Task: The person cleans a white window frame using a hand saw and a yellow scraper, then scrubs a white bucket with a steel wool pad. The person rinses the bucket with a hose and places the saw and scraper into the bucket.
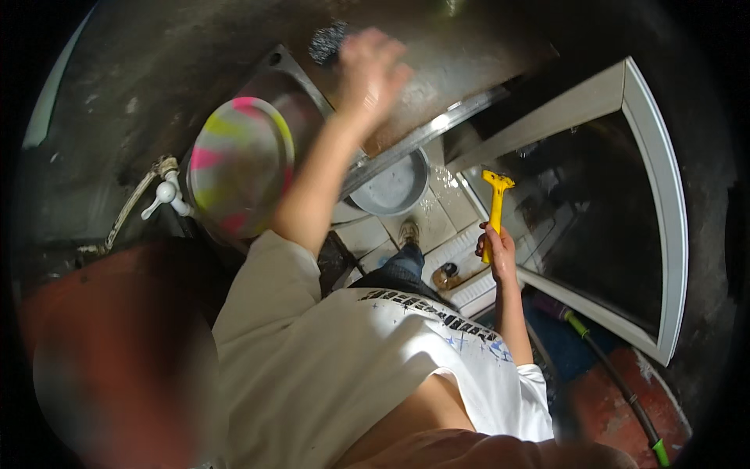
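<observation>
My left hand (372,73), blurred, reaches over the dark, wet countertop (433,88) with its fingers apart. Right beside its fingertips lies a steel wool scrubber (327,42); whether they touch it is hard to tell. Lower and to the right, my right hand (498,252) grips a yellow-handled scraper (495,205), its wide head pointing up and away from me. Left of my left forearm, a round basin (243,164) patterned in pink, yellow and white stands at the stainless steel sink (287,73), covering part of it.
A tap with a white lever (166,192) is left of the basin. Below the counter's metal edge (439,123), a grey metal basin (392,184) rests on wet floor tiles. A squat toilet (448,275), a white-framed door (656,176) and a mop (609,363) are to the right.
</observation>
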The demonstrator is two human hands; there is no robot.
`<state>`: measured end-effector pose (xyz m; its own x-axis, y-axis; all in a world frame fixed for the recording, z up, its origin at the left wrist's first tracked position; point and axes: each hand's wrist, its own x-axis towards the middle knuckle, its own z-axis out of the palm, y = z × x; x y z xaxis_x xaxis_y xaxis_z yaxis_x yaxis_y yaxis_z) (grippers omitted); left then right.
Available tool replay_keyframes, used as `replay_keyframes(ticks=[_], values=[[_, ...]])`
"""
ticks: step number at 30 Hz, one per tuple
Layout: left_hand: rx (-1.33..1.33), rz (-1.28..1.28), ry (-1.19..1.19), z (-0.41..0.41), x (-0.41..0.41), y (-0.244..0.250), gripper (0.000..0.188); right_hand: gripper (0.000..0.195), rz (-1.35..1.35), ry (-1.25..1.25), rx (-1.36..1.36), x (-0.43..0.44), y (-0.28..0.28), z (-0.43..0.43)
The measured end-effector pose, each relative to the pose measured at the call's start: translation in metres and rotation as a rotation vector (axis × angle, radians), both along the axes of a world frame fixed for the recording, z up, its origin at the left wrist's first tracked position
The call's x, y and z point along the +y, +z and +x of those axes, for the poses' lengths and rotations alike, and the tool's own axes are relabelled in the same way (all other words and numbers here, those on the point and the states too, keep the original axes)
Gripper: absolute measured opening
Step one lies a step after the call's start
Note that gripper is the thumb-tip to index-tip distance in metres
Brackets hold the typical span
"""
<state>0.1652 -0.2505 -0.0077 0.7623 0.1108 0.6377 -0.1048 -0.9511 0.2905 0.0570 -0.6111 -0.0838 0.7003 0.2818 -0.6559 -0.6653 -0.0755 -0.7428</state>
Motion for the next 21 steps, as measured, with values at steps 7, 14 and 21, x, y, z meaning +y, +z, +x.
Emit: replay_keyframes(ticks=[7, 14, 21], values=[[0.357, -0.017, 0.358, 0.008, 0.066, -0.036, 0.032, 0.015, -0.064, 0.014, 0.274, -0.040, -0.071, -0.040], [0.078, -0.112, 0.133, -0.023, 0.037, -0.012, 0.024, 0.010, -0.082, 0.046, 0.281, -0.024, -0.143, -0.035], [0.367, -0.463, 0.047, -0.153, -0.143, -0.047, 0.029, 0.010, -0.029, 0.151, 0.292, -0.027, -0.211, -0.017]])
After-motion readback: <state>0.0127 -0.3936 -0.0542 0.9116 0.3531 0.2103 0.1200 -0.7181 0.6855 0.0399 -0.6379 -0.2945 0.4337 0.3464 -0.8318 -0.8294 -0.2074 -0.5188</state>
